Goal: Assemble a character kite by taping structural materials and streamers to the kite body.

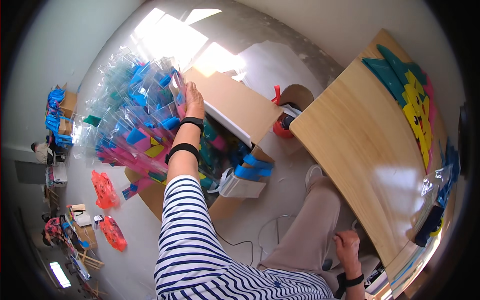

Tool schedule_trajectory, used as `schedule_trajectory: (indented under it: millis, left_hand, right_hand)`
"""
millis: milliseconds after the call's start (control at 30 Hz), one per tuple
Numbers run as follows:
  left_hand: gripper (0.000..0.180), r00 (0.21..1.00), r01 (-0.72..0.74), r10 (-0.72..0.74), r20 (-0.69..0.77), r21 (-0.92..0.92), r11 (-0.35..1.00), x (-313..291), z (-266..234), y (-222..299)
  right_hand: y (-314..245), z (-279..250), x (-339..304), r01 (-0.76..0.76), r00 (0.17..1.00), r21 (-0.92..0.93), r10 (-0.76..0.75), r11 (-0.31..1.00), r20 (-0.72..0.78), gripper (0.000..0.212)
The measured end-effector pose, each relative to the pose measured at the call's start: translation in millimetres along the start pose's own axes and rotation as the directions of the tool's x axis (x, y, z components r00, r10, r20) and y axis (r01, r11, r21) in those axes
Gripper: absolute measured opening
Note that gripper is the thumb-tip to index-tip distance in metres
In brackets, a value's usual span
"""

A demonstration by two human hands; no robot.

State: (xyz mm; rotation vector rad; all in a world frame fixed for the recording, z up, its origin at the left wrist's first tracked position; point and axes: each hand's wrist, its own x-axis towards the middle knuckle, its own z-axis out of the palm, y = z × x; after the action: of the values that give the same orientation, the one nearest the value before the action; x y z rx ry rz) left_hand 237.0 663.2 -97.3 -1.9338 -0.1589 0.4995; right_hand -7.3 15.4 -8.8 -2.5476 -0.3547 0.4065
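Note:
My left hand (194,101) reaches forward to a big heap of clear plastic packets (145,105) with blue, pink, yellow and green flat pieces inside. Its fingers close against the packets at the heap's right edge, and some fingertips are hidden. The heap fills and spills over the left side of an open cardboard box (235,102). More packets lie deeper in the box, under my left forearm. My right hand (347,247) is curled closed by my lap, below the table's edge, with nothing visible in it.
A wooden table (350,135) stands at the right, bearing yellow and green cut-out pieces (415,107) and a clear plastic bag (436,182). Red plastic bags (105,189) lie on the floor at left. Blue strips (254,167) hang over the box's near right corner. A thin cable (245,243) runs nearby.

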Motion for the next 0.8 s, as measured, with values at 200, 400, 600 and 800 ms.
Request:
schedule_trajectory:
  millis: [200,400,600,800]
  left_hand:
    - [0.043,0.997,0.052,-0.053,0.05,0.014,0.999,-2.4,20.3,-11.4]
    - [0.044,0.969,-0.114,0.098,-0.228,-0.058,0.992,-29.8,11.7,-37.6]
    - [0.047,0.98,-0.064,0.05,-0.193,-0.065,0.996,-23.7,29.3,-29.5]
    - [0.06,0.998,-0.024,0.034,0.058,-0.168,0.986,-8.9,21.8,-20.7]
  right_hand:
    - [-3.6,-1.0,5.4,-0.006,1.0,0.001,0.006,1.0,0.013,0.008]
    - [-7.0,5.8,4.8,0.023,1.0,-0.002,-0.023,1.0,0.002,0.009]
    - [-10.4,5.5,4.6,0.014,0.999,-0.019,-0.014,1.0,0.03,0.008]
    - [-11.2,4.5,8.6,0.024,0.998,-0.039,-0.021,0.999,0.061,0.007]
